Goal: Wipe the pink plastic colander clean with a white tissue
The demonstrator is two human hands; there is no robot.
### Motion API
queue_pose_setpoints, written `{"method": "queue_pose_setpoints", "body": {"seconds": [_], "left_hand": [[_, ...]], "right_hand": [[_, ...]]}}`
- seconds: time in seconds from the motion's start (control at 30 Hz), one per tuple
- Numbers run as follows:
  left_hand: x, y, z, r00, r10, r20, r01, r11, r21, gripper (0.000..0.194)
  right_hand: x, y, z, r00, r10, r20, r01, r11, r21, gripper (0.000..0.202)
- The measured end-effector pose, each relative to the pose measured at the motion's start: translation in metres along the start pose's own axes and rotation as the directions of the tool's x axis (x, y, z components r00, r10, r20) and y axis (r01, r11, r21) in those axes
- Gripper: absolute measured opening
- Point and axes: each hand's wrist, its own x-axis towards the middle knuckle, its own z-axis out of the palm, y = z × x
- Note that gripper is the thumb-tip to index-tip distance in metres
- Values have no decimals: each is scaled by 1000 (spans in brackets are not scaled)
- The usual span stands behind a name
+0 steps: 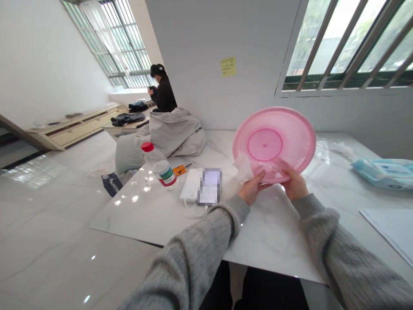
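Observation:
A round pink plastic colander (265,144) with a perforated wall is held tilted above the white table, its inside facing me. My left hand (252,188) is closed on its near rim, thumb on top, with a thin white wipe (243,167) at the fingers against the colander's left side. The nearer rim is also gripped by my right hand (295,184), just to the right of the left one. Some of the fingers of both hands are hidden beneath the colander.
Left on the table (138,219) stand a red-capped water bottle (161,165), a phone (209,186) on a cable and a white power bank (191,185). A blue wipes pack (383,172) and white paper (390,228) lie right. Beyond a grey cloth (176,131) is a person (164,92).

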Motion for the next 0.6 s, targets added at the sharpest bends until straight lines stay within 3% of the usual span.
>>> {"method": "queue_pose_setpoints", "body": {"seconds": [0.17, 0.3, 0.47, 0.6], "left_hand": [[0, -1, 0, 999, 1, -42, -1, 1000, -14, 30], [0, -1, 2, 997, -18, -76, 13, 998, -59, 21], [-1, -3, 1, 993, -100, 68, 99, 995, 19, 27], [-2, -3, -1, 982, -150, 115, 140, 986, 88, 38]], "right_hand": [[1, 9, -5, 994, 83, 70, -74, 990, -124, 38], [-6, 13, -4, 948, 196, 253, -142, 966, -215, 41], [-19, 9, 0, 840, 336, 426, -267, 940, -214, 44], [-20, 10, -4, 812, 369, 451, -287, 927, -242, 35]]}}
